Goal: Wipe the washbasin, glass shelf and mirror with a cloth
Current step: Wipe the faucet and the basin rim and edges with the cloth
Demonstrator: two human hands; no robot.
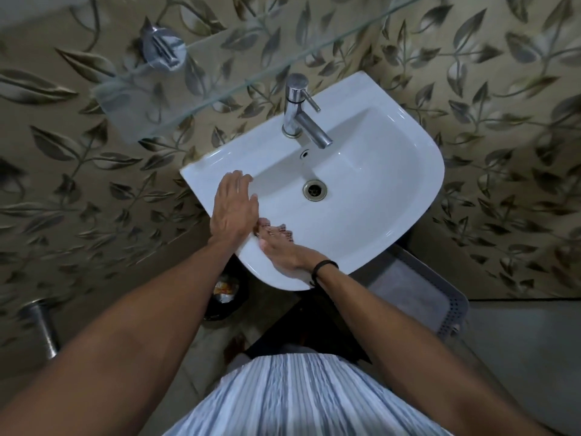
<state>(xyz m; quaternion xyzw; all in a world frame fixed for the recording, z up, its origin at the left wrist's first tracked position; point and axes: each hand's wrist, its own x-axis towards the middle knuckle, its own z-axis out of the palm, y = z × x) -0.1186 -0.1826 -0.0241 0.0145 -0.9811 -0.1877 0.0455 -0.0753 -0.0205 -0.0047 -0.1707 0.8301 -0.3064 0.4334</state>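
A white washbasin [371, 190] is fixed to a leaf-patterned tiled wall, and I see it from above. My left hand [234, 209] lies flat, palm down, on the basin's left rim with the fingers slightly apart. My right hand [279, 250] rests on the front-left rim, its fingers stretched out and touching the edge of my left hand. No cloth shows in or under either hand. The glass shelf [201, 99] juts out above the basin at the upper left, held by a chrome bracket [162, 47]. The mirror is out of view.
A chrome tap [300, 111] stands at the back of the basin, with the drain [314, 190] in the bowl's middle. A grey plastic basket [440, 297] sits low on the right. A dark bin with rubbish [223, 294] is under the basin. A chrome fitting [41, 322] is at the lower left.
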